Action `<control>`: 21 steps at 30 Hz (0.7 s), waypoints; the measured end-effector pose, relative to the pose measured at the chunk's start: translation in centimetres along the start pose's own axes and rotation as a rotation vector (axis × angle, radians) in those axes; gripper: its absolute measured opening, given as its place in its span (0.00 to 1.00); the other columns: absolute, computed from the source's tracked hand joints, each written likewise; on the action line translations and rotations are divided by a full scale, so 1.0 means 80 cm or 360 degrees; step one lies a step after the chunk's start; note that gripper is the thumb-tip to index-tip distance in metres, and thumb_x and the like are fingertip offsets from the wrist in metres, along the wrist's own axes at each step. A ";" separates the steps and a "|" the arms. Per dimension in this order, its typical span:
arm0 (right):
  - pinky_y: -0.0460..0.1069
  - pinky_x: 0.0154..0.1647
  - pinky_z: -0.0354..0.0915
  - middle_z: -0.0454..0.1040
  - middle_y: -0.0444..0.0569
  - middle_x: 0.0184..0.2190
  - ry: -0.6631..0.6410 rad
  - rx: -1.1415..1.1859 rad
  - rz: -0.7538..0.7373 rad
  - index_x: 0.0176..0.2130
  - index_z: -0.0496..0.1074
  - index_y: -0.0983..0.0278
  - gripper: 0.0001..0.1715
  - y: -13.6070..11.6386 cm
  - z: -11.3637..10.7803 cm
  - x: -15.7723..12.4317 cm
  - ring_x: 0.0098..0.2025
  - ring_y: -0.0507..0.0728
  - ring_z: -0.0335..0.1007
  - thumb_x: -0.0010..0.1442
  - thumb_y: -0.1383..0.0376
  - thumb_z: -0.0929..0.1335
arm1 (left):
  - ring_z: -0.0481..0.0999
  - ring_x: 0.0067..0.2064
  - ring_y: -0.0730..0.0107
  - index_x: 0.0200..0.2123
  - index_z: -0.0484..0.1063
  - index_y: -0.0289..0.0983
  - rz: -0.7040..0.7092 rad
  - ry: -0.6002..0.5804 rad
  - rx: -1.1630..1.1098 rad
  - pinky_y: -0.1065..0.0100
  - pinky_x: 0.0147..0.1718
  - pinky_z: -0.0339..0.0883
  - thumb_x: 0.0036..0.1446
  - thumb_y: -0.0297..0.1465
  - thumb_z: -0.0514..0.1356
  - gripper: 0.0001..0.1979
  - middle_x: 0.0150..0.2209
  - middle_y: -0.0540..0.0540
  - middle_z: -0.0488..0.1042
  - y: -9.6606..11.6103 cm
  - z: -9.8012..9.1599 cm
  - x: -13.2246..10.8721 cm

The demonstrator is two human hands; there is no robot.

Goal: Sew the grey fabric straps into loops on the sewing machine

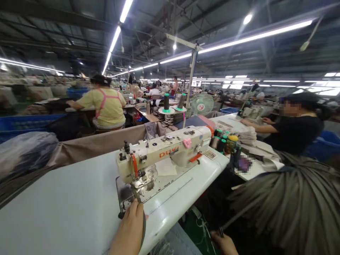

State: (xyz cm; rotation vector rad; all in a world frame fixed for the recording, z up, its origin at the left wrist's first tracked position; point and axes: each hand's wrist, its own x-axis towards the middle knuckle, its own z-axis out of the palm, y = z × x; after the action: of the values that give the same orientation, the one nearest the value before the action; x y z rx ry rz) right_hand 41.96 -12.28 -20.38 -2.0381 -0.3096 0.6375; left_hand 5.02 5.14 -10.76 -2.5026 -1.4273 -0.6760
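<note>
My left hand is at the bottom of the view at the front of the white sewing table, pinching a narrow dark grey fabric strip. Just beyond it is the foot and needle area of a cream industrial sewing machine. My right hand is low at the right, beside the table, with small dark thread snips sticking out of its fingers. A large bundle of grey-brown fabric strips hangs to its right.
Thread cones stand on a pole behind the machine, near a desk fan. A co-worker in black sews at the right, and another in a yellow top sits beyond a beige fabric bin. Blue crates stand at the left.
</note>
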 end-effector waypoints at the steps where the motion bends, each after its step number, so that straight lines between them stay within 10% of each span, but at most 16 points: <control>1: 0.53 0.28 0.70 0.74 0.47 0.18 0.0049 0.0059 -0.0009 0.23 0.74 0.59 0.20 -0.009 -0.006 0.008 0.26 0.62 0.76 0.38 0.49 0.77 | 0.80 0.52 0.54 0.49 0.74 0.31 0.0007 0.0067 0.0034 0.58 0.55 0.74 0.66 0.24 0.56 0.12 0.56 0.32 0.74 -0.002 0.003 -0.001; 9: 0.50 0.31 0.65 0.72 0.43 0.20 0.0567 0.0152 -0.0023 0.41 0.78 0.66 0.27 -0.087 -0.097 0.087 0.29 0.58 0.73 0.59 0.46 0.67 | 0.79 0.52 0.56 0.49 0.74 0.32 0.0074 0.0162 -0.0020 0.60 0.52 0.75 0.68 0.28 0.54 0.11 0.54 0.33 0.75 -0.010 0.008 -0.006; 18: 0.47 0.30 0.71 0.74 0.39 0.26 0.0037 -0.0009 0.0244 0.35 0.74 0.66 0.17 -0.020 0.012 -0.030 0.25 0.49 0.70 0.67 0.54 0.71 | 0.74 0.59 0.48 0.52 0.72 0.30 0.0185 0.0019 -0.0127 0.52 0.56 0.73 0.70 0.32 0.50 0.16 0.55 0.30 0.73 -0.015 0.009 -0.013; 21: 0.47 0.29 0.70 0.75 0.40 0.27 0.0058 -0.0017 0.0262 0.37 0.75 0.66 0.18 -0.031 0.009 -0.027 0.25 0.49 0.70 0.67 0.53 0.71 | 0.75 0.57 0.50 0.52 0.74 0.32 0.0214 0.0011 -0.0071 0.53 0.57 0.73 0.70 0.32 0.50 0.16 0.56 0.32 0.74 -0.027 0.009 -0.010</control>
State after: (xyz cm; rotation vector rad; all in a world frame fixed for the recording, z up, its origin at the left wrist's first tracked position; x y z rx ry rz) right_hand 39.84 -11.45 -17.92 -2.0976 -0.1250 0.6993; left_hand 3.09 5.92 -11.89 -2.5992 -1.2411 -0.6977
